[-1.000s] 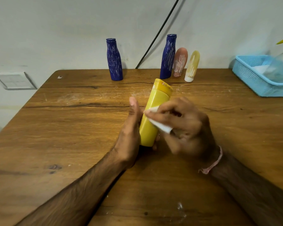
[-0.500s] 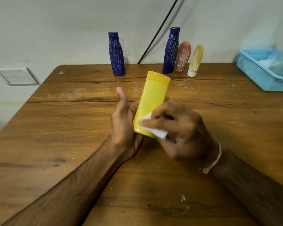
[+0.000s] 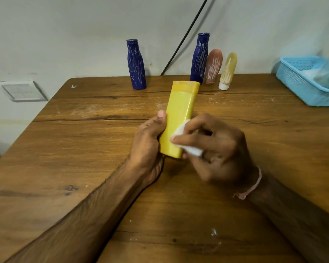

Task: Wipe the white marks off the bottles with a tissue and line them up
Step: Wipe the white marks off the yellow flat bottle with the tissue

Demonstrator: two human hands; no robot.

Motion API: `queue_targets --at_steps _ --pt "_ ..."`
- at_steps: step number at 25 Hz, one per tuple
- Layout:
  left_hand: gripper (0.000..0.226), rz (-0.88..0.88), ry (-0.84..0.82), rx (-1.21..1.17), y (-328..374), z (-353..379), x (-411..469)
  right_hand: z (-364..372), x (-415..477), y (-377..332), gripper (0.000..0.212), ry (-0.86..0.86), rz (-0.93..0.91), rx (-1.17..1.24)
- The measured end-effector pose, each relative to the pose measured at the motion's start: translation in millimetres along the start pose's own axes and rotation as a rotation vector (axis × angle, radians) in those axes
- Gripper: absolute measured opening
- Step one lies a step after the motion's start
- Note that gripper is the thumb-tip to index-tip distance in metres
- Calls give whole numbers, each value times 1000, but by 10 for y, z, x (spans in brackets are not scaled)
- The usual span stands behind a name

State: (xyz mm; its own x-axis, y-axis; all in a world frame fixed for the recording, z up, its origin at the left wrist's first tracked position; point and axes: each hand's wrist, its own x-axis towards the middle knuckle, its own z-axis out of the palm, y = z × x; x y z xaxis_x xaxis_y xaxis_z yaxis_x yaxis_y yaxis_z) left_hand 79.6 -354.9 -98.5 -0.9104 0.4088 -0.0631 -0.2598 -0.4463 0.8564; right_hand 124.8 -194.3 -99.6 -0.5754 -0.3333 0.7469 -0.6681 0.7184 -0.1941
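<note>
My left hand (image 3: 148, 143) grips a flat yellow bottle (image 3: 179, 112) from its left side, cap end pointing away from me. My right hand (image 3: 215, 149) pinches a white tissue (image 3: 180, 133) and presses it on the lower right of the bottle's face. The yellow face shows no marks that I can see. At the back by the wall stand a blue bottle (image 3: 136, 65), a second blue bottle (image 3: 200, 57), a pinkish brown bottle (image 3: 213, 66) and a pale yellow bottle (image 3: 228, 71), all scribbled with white marks.
A blue plastic basket (image 3: 300, 86) sits at the table's right rear edge with something translucent inside. A black cable (image 3: 182, 37) runs down the wall behind the bottles. White smudges lie on the wooden table (image 3: 84, 149).
The yellow bottle has turned so its flat face points at me, and my left thumb now lies along its left edge. The tissue has slid down towards the bottle's lower end.
</note>
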Motion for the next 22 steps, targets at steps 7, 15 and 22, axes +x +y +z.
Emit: queue_targets --at_steps 7,15,22 --pt "42 88 -65 224 -60 -59 -6 -60 30 56 34 189 78 -116" --pt "70 43 -205 192 -86 -139 45 -19 37 40 37 262 129 -113" --pt "64 88 -354 260 -100 -67 11 40 7 22 40 198 127 -32"
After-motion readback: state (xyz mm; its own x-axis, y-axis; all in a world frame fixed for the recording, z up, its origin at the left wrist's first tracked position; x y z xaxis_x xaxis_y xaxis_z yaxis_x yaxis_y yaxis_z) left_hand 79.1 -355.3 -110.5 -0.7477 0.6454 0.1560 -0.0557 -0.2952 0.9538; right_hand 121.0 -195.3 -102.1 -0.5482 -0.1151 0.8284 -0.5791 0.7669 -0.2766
